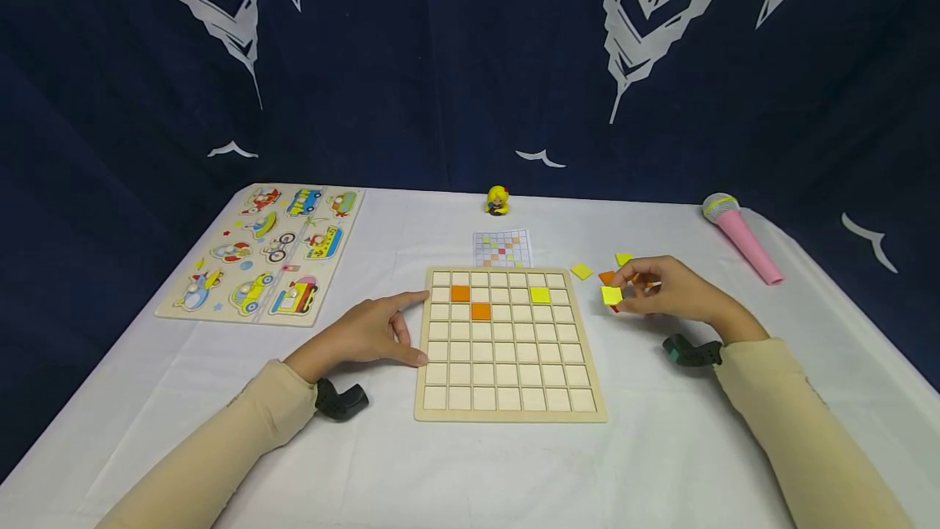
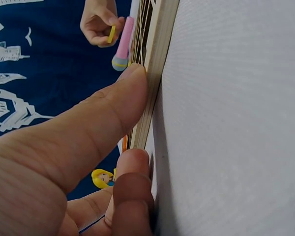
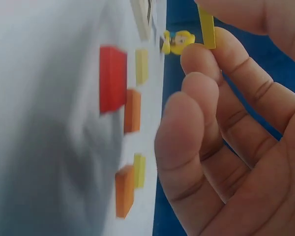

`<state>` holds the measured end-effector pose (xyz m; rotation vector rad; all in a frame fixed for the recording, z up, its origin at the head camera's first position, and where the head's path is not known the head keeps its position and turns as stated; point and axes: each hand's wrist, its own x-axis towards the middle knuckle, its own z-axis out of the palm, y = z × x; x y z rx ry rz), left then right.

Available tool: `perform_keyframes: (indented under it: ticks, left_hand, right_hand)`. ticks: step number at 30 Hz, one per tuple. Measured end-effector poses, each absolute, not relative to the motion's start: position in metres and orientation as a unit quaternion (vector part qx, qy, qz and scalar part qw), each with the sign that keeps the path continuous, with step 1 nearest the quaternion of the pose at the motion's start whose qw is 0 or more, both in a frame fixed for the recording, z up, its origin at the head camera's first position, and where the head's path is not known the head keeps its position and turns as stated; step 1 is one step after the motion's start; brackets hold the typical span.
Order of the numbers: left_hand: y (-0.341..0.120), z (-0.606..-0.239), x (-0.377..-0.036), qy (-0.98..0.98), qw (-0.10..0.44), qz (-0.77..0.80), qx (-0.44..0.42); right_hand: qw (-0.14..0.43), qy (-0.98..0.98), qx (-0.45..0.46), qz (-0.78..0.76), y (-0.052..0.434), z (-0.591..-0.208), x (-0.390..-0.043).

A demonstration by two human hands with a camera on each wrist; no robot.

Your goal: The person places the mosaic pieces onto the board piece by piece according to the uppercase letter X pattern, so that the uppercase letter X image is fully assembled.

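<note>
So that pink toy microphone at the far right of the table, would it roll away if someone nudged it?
Probably, sideways at least: the pink microphone lies on its side on the white tablecloth, and its body looks round. It tapers from a wider head, so it would likely curve rather than roll straight. It looks like stiff, light plastic, and the cloth may slow it.

The pattern on the small grid card is too small to make out. The right hand covers part of the loose tiles behind it, so their count is unclear. From the right wrist, the red tile is blurred. The left wrist view shows the wooden board only edge-on, its cells hidden.
</note>
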<state>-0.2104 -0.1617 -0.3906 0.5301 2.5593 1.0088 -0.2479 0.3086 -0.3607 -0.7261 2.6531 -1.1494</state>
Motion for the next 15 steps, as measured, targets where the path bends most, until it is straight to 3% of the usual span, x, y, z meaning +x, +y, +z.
perform_keyframes:
  ticks: [15]
  left_hand:
    - [-0.163,-0.389,-0.210,0.899,0.168,0.358,0.188]
  right_hand:
    - [0.072,0.874,-0.295,-0.381,0.276,-0.363,-0.241]
